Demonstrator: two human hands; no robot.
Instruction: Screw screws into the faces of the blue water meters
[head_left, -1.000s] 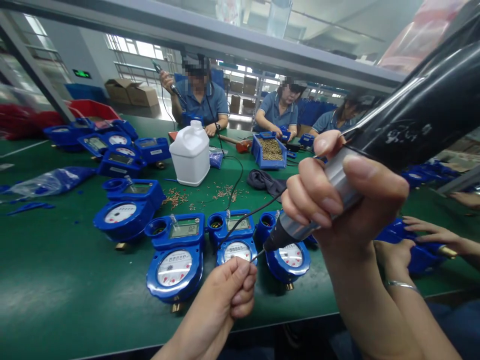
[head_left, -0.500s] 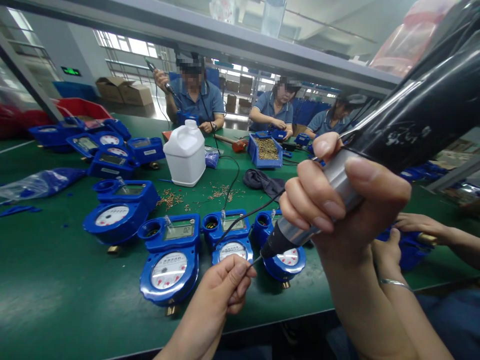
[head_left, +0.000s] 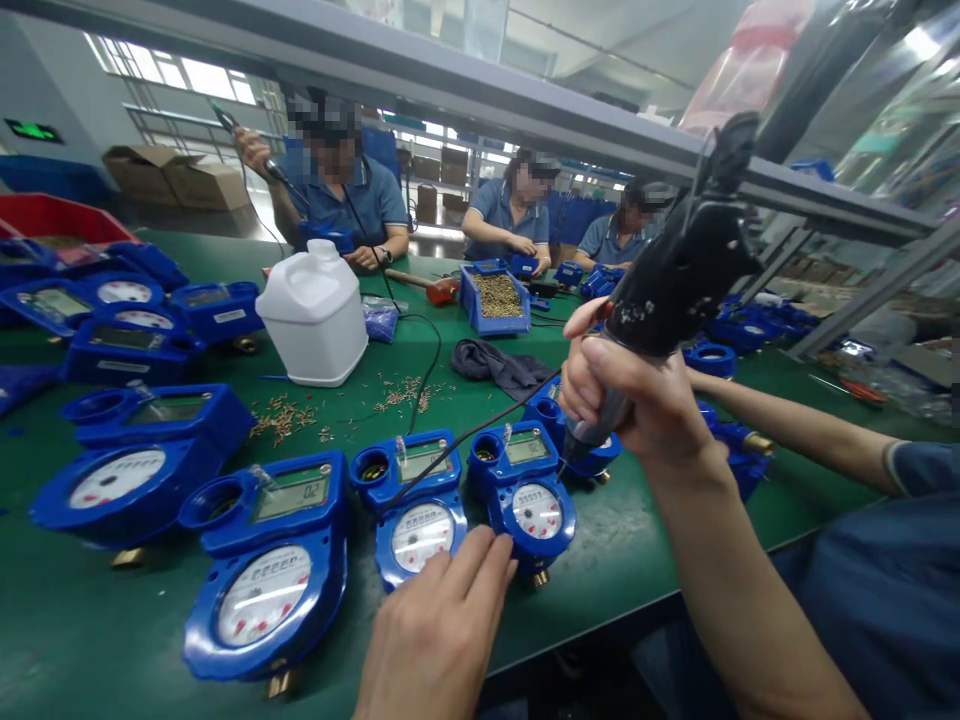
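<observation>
My right hand (head_left: 641,400) grips a black electric screwdriver (head_left: 679,265), its bit pointing down beside a blue water meter (head_left: 517,490) with a small display and a round dial. My left hand (head_left: 442,615) is low in front, fingers stretched out near the lower rims of that meter and the blue meter to its left (head_left: 405,495); whether they touch is unclear. Farther left are another blue meter (head_left: 274,570) and a tilted one (head_left: 150,450). Behind the screwdriver, one more meter (head_left: 546,405) is partly hidden.
Past the meters stand a white jug (head_left: 311,325) and a blue bin (head_left: 495,310) of brass screws. Loose screws (head_left: 281,420) and a dark cloth (head_left: 499,365) lie nearby. A co-worker's arm (head_left: 802,415) reaches in from the right. Several co-workers sit opposite, under a shelf beam (head_left: 450,75).
My left hand has left the screwdriver's bit, its fingers now stretched out lower by the meters. My right hand has moved the screwdriver away from me. The view has shifted right.
</observation>
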